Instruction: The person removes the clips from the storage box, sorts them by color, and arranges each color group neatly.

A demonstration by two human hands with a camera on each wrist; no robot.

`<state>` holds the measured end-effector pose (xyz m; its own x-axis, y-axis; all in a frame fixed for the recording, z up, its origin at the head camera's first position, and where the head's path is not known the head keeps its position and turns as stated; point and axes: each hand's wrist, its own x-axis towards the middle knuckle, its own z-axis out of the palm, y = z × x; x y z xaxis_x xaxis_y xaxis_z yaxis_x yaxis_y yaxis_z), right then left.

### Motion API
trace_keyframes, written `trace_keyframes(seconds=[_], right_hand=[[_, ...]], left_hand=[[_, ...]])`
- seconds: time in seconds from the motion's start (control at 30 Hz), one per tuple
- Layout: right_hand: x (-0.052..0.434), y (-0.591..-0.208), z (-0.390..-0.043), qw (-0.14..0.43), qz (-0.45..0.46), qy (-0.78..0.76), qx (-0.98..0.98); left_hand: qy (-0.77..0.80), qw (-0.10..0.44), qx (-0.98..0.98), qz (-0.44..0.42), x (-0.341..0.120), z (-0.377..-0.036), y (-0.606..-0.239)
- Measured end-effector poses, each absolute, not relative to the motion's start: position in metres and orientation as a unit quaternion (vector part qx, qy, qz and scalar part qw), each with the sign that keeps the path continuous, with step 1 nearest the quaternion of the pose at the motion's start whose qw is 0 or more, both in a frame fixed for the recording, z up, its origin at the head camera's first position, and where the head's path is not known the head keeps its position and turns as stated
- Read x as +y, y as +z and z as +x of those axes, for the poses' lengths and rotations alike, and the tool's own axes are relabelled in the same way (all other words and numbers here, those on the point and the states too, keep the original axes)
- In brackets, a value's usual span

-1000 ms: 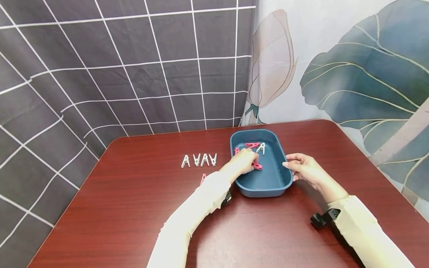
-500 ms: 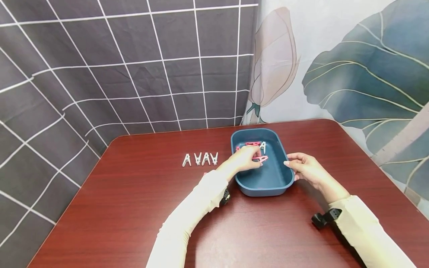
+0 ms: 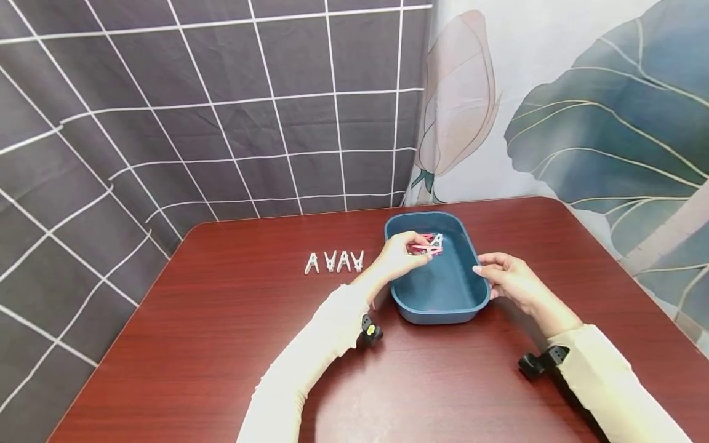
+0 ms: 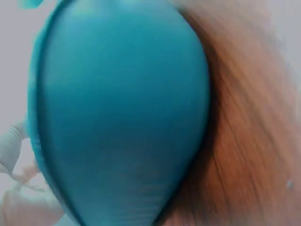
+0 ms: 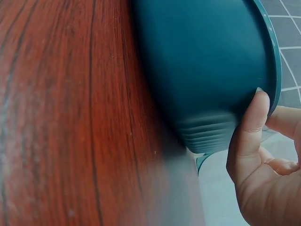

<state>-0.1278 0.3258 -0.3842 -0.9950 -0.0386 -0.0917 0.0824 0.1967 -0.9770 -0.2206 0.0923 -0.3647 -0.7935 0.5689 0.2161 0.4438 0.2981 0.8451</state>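
Observation:
My left hand point(image 3: 403, 253) pinches a pink clothespin point(image 3: 434, 250) between thumb and fingers, over the far left part of a blue plastic bin point(image 3: 440, 307). Just behind it, a white clothespin point(image 3: 437, 239) and another pink clothespin lie in the bin; my fingers partly cover the contents. My right hand point(image 3: 508, 280) holds the bin's right rim, thumb and fingers on either side of the wall. The right wrist view shows that thumb point(image 5: 256, 120) against the bin's outer side point(image 5: 202, 61). In the left wrist view, the bin's wall point(image 4: 122, 108) hides the clothespins.
Left of the bin, several white clothespins point(image 3: 343, 262) stand in a row on the reddish-brown table point(image 3: 221, 307). A bit of something pink point(image 3: 373, 304) shows beside my left wrist, mostly hidden. A grey gridded curtain point(image 3: 249, 123) and a flower-patterned one point(image 3: 471, 92) hang behind the table.
My left hand has risen from the bin's middle toward its far left, bringing a pink clothespin with it. My right hand stays at the rim. The head view has shifted slightly.

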Motion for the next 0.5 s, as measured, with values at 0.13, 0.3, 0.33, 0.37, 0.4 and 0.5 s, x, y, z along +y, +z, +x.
trace_keyframes(seconds=[0.13,0.3,0.33,0.37,0.4,0.5], right_hand=[[0.326,-0.384,-0.127,0.047,0.02,-0.635,0.771],[0.326,-0.386,-0.128,0.051,0.02,-0.636,0.77],[0.326,-0.386,-0.128,0.051,0.019,-0.635,0.771],[0.325,-0.386,-0.128,0.051,0.019,-0.634,0.771],[0.325,-0.386,-0.129,0.051,0.019,-0.635,0.771],[0.325,-0.386,-0.129,0.05,0.019,-0.634,0.771]], left_hand=[[0.569,0.095,0.766,0.284,0.084,-0.214,-0.36],[0.59,0.12,0.754,0.263,0.072,-0.209,-0.356],[0.592,0.122,0.753,0.26,0.07,-0.208,-0.355],[0.595,0.124,0.751,0.258,0.068,-0.208,-0.355],[0.597,0.125,0.75,0.257,0.066,-0.207,-0.354],[0.605,0.126,0.745,0.253,0.06,-0.204,-0.354]])
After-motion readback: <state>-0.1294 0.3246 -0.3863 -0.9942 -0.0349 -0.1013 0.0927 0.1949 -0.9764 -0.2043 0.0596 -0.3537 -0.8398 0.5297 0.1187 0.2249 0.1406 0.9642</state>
